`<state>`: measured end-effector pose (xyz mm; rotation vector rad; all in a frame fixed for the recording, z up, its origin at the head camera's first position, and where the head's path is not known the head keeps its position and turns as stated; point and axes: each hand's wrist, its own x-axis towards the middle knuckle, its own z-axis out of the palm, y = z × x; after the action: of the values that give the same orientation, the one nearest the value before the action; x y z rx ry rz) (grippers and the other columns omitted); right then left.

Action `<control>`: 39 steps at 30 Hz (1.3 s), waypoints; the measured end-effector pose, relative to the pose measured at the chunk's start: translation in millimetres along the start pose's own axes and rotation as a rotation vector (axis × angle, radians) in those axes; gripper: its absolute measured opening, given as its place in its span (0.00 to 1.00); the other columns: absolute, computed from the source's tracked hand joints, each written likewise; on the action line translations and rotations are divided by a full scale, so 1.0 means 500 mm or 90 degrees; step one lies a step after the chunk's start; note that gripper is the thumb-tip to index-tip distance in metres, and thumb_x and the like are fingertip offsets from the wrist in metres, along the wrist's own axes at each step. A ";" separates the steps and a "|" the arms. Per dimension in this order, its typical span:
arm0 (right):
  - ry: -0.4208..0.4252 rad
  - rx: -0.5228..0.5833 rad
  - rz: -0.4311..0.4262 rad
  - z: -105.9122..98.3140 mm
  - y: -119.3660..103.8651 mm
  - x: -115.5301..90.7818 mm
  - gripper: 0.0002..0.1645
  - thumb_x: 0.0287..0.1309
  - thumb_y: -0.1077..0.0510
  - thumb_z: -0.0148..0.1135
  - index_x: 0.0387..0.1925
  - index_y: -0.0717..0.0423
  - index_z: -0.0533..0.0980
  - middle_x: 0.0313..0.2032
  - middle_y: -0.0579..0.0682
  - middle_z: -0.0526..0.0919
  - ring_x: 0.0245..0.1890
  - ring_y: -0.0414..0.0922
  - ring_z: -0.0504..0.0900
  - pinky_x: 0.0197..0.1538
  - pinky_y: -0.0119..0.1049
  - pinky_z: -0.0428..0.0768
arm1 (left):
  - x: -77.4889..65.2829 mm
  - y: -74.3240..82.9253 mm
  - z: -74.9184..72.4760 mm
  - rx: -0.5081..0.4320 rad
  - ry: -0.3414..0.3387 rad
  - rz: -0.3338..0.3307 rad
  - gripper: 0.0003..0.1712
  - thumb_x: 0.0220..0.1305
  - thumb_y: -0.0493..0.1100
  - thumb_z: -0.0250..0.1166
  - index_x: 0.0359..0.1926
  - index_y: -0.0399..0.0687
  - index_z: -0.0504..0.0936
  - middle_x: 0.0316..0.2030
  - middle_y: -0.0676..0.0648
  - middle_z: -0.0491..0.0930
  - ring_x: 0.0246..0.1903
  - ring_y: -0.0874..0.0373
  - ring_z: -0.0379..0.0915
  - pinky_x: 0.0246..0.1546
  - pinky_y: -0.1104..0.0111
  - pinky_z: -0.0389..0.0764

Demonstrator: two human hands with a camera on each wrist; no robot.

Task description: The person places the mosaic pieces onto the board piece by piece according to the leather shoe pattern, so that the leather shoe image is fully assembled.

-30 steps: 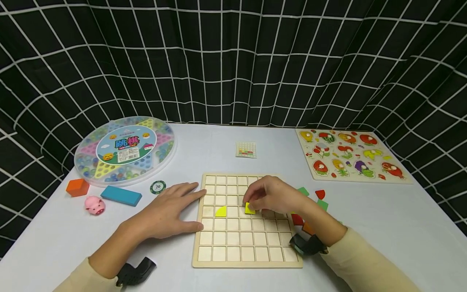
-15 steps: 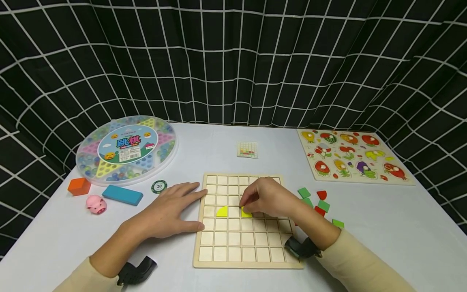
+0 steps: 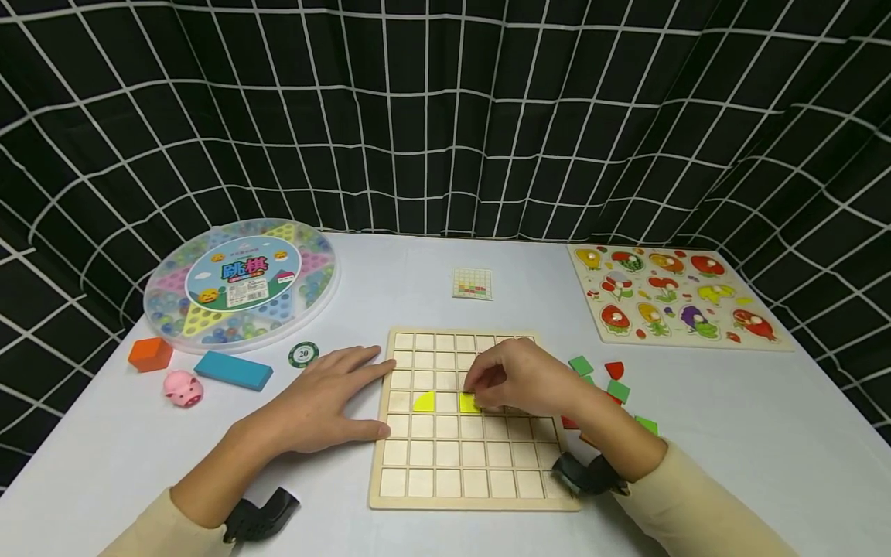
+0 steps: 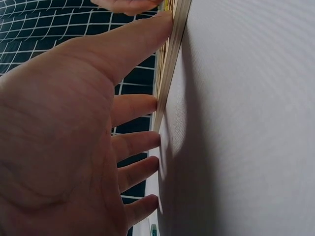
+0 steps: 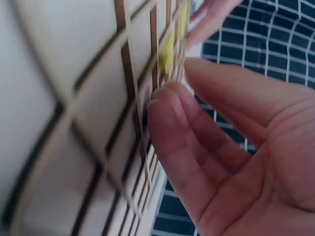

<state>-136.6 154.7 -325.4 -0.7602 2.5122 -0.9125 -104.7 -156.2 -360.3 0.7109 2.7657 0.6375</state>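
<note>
A pale wooden grid board [image 3: 473, 507] lies on the white table. One of its cells holds a yellow quarter-circle tile [image 3: 425, 403]; two cells to the right sits a yellow square tile [image 3: 468, 402]. My right hand [image 3: 522, 379] is over the board with bent fingers, fingertips right at the square's right side and partly covering it. In the right wrist view, the yellow square [image 5: 168, 54] shows beyond the fingertips, and nothing appears between thumb and fingers. My left hand [image 3: 323, 402] lies spread along the left edge, its thumb [image 4: 152, 32] and index finger touching the board's side.
Green tiles [image 3: 617, 391] and red tiles [image 3: 614, 370] lie scattered beside my right forearm. A small pattern card [image 3: 472, 284] is behind the board, a fruit puzzle [image 3: 668, 298] back right. Leftward are a marble game box [image 3: 240, 278], blue block [image 3: 233, 370], orange block [image 3: 149, 354], pink pig [image 3: 183, 388] and chip [image 3: 303, 354].
My right hand lowered the pinched yellow square into a cell slightly to the left, then let go and shifted a little right. My left hand stays at the board's edge.
</note>
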 end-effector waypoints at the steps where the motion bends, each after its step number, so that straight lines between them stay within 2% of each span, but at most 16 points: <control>1: -0.002 0.011 -0.006 -0.007 0.005 -0.007 0.07 0.56 0.66 0.74 0.34 0.51 0.88 0.31 0.41 0.87 0.33 0.38 0.81 0.38 0.30 0.82 | 0.000 0.000 -0.001 0.001 0.002 0.002 0.49 0.59 0.70 0.70 0.77 0.61 0.67 0.79 0.45 0.60 0.78 0.39 0.52 0.75 0.35 0.54; 5: 0.001 0.033 -0.008 -0.041 0.028 -0.038 0.06 0.59 0.65 0.73 0.38 0.53 0.87 0.36 0.45 0.88 0.36 0.41 0.81 0.40 0.31 0.83 | 0.000 0.001 -0.002 0.004 0.004 0.004 0.49 0.59 0.71 0.69 0.77 0.62 0.68 0.78 0.45 0.61 0.78 0.39 0.53 0.74 0.35 0.55; 15: 0.003 -0.031 0.109 -0.098 0.079 -0.091 0.10 0.58 0.61 0.75 0.42 0.49 0.87 0.40 0.46 0.86 0.41 0.44 0.80 0.43 0.35 0.82 | -0.004 -0.005 0.002 0.003 0.004 -0.005 0.49 0.58 0.70 0.70 0.77 0.63 0.68 0.79 0.46 0.60 0.79 0.40 0.52 0.75 0.35 0.53; 20: -0.009 -0.067 0.161 -0.101 0.087 -0.104 0.12 0.54 0.61 0.78 0.42 0.48 0.86 0.37 0.46 0.83 0.36 0.45 0.77 0.37 0.35 0.80 | -0.005 -0.003 -0.001 0.000 0.005 -0.006 0.48 0.58 0.70 0.70 0.77 0.62 0.68 0.79 0.45 0.60 0.78 0.39 0.52 0.75 0.35 0.53; 23: -0.022 -0.081 0.173 -0.097 0.090 -0.106 0.14 0.54 0.60 0.78 0.43 0.49 0.85 0.36 0.47 0.82 0.34 0.44 0.77 0.34 0.35 0.80 | -0.006 -0.002 -0.002 -0.003 0.007 -0.009 0.49 0.58 0.69 0.71 0.77 0.62 0.69 0.79 0.45 0.60 0.78 0.40 0.52 0.75 0.35 0.53; 29: -0.036 -0.115 0.199 -0.094 0.093 -0.111 0.18 0.52 0.59 0.80 0.43 0.52 0.82 0.37 0.46 0.81 0.35 0.44 0.75 0.35 0.36 0.79 | -0.002 -0.001 0.003 -0.006 0.003 -0.006 0.49 0.58 0.70 0.70 0.77 0.62 0.68 0.79 0.46 0.60 0.79 0.40 0.51 0.75 0.36 0.53; 39: -0.028 -0.114 0.187 -0.091 0.094 -0.112 0.14 0.53 0.61 0.79 0.36 0.50 0.80 0.35 0.46 0.80 0.33 0.44 0.76 0.34 0.36 0.80 | 0.001 0.001 0.001 -0.001 0.001 -0.006 0.49 0.58 0.69 0.71 0.77 0.62 0.68 0.79 0.45 0.60 0.79 0.40 0.51 0.75 0.36 0.52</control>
<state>-131.9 240.1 -315.8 -0.4371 2.5999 -0.5714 -104.7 -155.5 -360.6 0.6961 2.7678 0.6386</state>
